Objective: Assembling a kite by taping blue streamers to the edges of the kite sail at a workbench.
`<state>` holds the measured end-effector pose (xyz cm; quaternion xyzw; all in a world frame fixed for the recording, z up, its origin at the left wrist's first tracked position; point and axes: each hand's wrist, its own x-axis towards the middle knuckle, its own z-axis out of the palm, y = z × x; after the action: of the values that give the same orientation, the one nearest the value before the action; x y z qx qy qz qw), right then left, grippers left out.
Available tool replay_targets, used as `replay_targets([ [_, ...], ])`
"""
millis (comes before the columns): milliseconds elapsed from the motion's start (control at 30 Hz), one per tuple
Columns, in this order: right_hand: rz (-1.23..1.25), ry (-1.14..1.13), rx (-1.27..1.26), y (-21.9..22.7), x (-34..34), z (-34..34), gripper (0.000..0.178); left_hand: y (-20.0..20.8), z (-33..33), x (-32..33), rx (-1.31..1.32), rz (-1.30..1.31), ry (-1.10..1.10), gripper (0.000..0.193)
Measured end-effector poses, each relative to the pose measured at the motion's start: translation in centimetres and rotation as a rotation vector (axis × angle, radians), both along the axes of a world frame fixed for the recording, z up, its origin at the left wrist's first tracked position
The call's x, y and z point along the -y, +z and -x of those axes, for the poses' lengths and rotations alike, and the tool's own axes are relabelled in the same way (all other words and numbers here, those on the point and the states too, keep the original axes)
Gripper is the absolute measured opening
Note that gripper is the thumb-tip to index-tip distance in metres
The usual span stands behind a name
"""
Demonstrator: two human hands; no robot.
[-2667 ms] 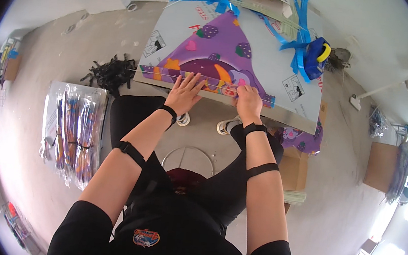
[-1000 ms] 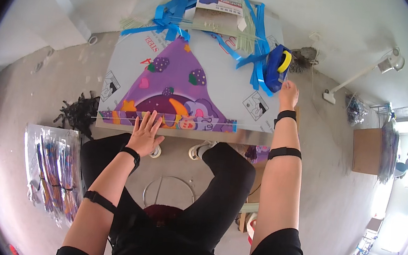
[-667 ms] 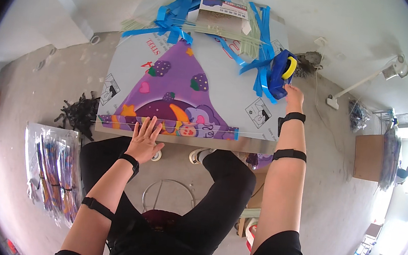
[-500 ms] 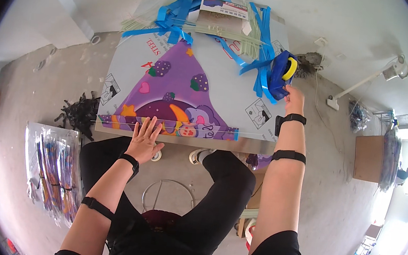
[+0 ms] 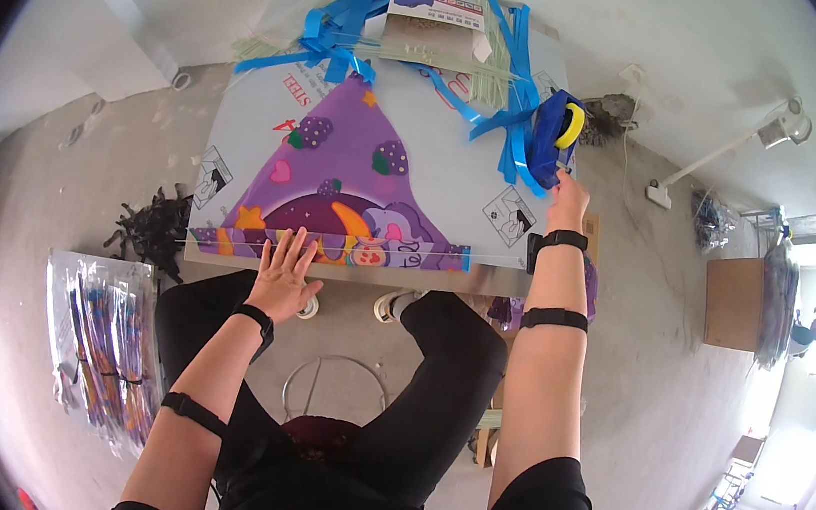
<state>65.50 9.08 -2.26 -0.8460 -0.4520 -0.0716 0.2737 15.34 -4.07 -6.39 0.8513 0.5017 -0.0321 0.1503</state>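
A purple triangular printed sheet (image 5: 338, 161) with berries, stars and a cartoon character lies on the board, its point away from me. Along its near edge runs a folded strip, and a thin pale rod (image 5: 502, 268) lies across it, sticking out past both sides. My left hand (image 5: 287, 276) rests flat on that strip, fingers spread. At the board's right side my right hand (image 5: 567, 203) has its fingers closed at the near end of a blue tape dispenser (image 5: 543, 145) with a yellow core (image 5: 570, 128). Whatever is pinched there is too small to make out.
Blue ribbon strips (image 5: 339, 21), bundled pale rods (image 5: 493, 78) and an open carton (image 5: 433, 31) sit at the far side of the board (image 5: 447, 179). A black tangle (image 5: 151, 231) and a clear bag of printed pieces (image 5: 106, 342) lie left on the floor.
The whole view has shifted slightly, so the board sits a little farther left. My left hand stays on the strip, and my right hand stays at the dispenser.
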Motion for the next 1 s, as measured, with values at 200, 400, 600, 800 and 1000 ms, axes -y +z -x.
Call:
replay_targets([
  [200, 0.2, -0.048, -0.472, -0.9, 1.7, 0.2, 0.03, 0.3, 2.5, 5.0, 0.03, 0.053, -0.002, 0.07],
  [400, 0.142, -0.083, -1.158, -6.2, 2.9, 10.7, 0.019, 1.9, 9.7, 14.5, -0.087, 0.227, 0.177, 0.071],
  [600, -0.038, -0.199, -1.465, -6.1, 4.7, 14.4, 0.018, 2.1, 12.5, 17.9, -0.066, 0.207, 0.203, 0.071],
  [800, -0.076, -0.164, -1.332, -5.3, 6.7, 19.8, 0.018, 3.0, 15.7, 19.8, -0.071, 0.154, 0.212, 0.074],
  [1000, -0.127, -0.101, -1.379, -5.1, 7.8, 23.8, 0.021, 3.1, 18.0, 20.6, -0.091, 0.077, 0.217, 0.074],
])
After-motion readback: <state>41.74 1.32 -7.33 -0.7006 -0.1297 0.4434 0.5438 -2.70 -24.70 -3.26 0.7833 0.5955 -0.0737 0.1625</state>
